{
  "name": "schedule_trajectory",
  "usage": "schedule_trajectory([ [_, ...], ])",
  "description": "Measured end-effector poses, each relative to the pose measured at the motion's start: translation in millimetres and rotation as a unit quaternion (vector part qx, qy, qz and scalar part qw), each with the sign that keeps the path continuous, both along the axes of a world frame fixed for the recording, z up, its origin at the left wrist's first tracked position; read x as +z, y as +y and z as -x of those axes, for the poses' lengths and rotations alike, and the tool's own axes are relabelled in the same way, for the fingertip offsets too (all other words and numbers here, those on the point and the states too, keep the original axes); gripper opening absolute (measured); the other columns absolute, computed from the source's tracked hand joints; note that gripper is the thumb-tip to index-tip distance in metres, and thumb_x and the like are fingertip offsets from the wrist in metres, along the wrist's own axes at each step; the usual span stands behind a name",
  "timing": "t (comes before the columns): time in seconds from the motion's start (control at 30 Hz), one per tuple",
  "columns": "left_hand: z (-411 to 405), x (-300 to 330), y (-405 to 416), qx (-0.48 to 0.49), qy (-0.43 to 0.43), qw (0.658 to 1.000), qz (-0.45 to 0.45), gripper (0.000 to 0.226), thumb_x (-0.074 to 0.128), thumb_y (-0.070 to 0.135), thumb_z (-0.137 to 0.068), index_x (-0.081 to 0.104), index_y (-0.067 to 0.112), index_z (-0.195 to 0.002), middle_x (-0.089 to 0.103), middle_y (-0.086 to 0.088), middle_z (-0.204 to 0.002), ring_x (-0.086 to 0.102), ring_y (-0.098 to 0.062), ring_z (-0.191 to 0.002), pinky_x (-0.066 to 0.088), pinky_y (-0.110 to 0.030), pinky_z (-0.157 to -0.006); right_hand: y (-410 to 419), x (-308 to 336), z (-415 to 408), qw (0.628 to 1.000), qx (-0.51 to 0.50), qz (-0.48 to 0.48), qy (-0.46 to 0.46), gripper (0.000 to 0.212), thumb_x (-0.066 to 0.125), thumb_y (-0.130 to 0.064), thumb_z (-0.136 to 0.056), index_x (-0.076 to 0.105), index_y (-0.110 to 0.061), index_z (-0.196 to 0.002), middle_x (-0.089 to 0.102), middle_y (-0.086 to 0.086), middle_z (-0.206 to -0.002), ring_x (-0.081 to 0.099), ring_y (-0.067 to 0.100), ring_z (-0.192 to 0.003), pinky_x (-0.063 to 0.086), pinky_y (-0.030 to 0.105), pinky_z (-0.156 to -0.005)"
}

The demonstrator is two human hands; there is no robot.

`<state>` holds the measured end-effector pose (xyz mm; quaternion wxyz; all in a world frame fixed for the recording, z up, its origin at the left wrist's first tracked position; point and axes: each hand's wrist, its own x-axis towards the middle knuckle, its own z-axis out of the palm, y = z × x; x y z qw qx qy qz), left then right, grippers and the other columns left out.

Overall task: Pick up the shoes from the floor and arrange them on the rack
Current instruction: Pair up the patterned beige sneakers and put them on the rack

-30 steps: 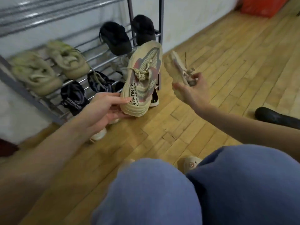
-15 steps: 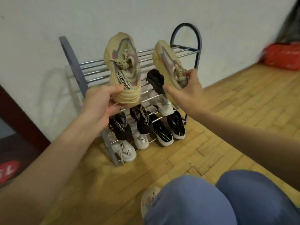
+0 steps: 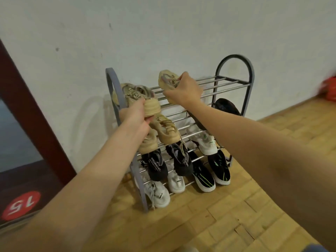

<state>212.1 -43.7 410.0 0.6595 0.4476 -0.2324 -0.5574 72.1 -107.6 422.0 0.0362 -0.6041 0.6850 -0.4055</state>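
Left hand (image 3: 135, 115), fingers closed on the heel of a beige shoe (image 3: 140, 97) lying at the top shelf's left end of the rack (image 3: 234, 82); right hand (image 3: 183, 90) grips its mate (image 3: 166, 79) above the same shelf's bars.

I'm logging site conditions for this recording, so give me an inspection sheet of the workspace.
Surface: wooden parquet floor, worn, bare in front of the rack.
Job's things: metal shoe rack against the wall; one beige sneaker at the top tier's left end, the other beige sneaker over the top bars; lower tiers hold beige, black and white shoes.
Clutter: red object at the right edge, blurred.
Grippers: left hand grips the left sneaker's heel; right hand holds the other.
Cables: nothing seen.
Surroundings: white wall; dark red frame, left.
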Motion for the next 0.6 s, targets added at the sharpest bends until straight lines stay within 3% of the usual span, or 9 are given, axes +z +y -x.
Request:
schedule_trajectory([
  [0.1, -2.0, -4.8, 2.2, 0.006, 0.005, 1.000, 0.001, 0.043, 0.067, 0.018, -0.088, 0.051, 0.004, -0.125, 0.061, -0.011, -0.120, 0.063, -0.024, -0.101, 0.057, -0.033, -0.057, -7.4, -3.5, 5.0, 0.999, 0.021, -0.025, 0.018, 0.057, 0.068, -0.054, -0.071, 0.052, -0.014, -0.109, 0.062, 0.005, -0.108, 0.060, 0.027, -0.100, 0.044, 0.037, -0.080],
  [0.2, 0.3, -9.1, 13.4, 0.003, -0.025, 1.000, 0.000, 0.042, 0.066, 0.028, -0.088, 0.054, 0.008, -0.123, 0.063, -0.007, -0.117, 0.065, -0.020, -0.095, 0.056, -0.029, -0.061, -4.0, -6.9, 8.4, 0.999, 0.030, -0.023, 0.038, 0.058, 0.067, -0.054, -0.071, 0.054, -0.014, -0.112, 0.062, 0.005, -0.110, 0.057, 0.029, -0.107, 0.044, 0.041, -0.090],
  [0.3, 9.7, -17.8, 33.6, -0.043, -0.091, 0.995, -0.013, 0.019, 0.054, 0.035, -0.092, 0.057, 0.017, -0.095, 0.061, -0.007, -0.099, 0.061, -0.020, -0.085, 0.055, -0.031, -0.074, 14.6, -11.6, 13.0, 0.993, 0.046, -0.011, 0.105, 0.066, 0.064, -0.051, -0.076, 0.047, -0.015, -0.129, 0.053, 0.009, -0.127, 0.046, 0.031, -0.123, 0.031, 0.045, -0.102],
  [0.37, 17.2, -28.7, 48.7, -0.087, -0.123, 0.988, -0.034, 0.016, 0.052, 0.030, -0.093, 0.055, 0.015, -0.089, 0.059, -0.008, -0.092, 0.059, -0.021, -0.084, 0.054, -0.036, -0.082, 34.9, -19.6, 21.6, 0.988, 0.058, 0.023, 0.138, 0.068, 0.061, -0.049, -0.082, 0.041, -0.014, -0.136, 0.046, 0.012, -0.135, 0.039, 0.032, -0.129, 0.027, 0.047, -0.107],
  [0.47, 29.4, -45.5, 59.9, -0.143, -0.192, 0.970, -0.053, 0.018, 0.053, 0.015, -0.092, 0.058, 0.005, -0.106, 0.061, -0.008, -0.089, 0.062, -0.020, -0.083, 0.055, -0.034, -0.076, 67.8, -36.2, 45.9, 0.982, 0.078, 0.037, 0.170, 0.070, 0.060, -0.041, -0.085, 0.033, -0.012, -0.143, 0.040, 0.014, -0.140, 0.034, 0.033, -0.133, 0.023, 0.046, -0.110],
  [0.6, 56.9, -58.6, 63.2, -0.210, -0.276, 0.936, -0.055, 0.009, 0.052, 0.007, -0.093, 0.059, 0.004, -0.097, 0.059, -0.009, -0.088, 0.058, -0.017, -0.077, 0.051, -0.028, -0.066, 104.1, -58.3, 100.4, 0.982, 0.057, 0.000, 0.180, 0.069, 0.058, -0.036, -0.088, 0.029, -0.010, -0.145, 0.037, 0.014, -0.143, 0.031, 0.034, -0.135, 0.022, 0.046, -0.112],
])
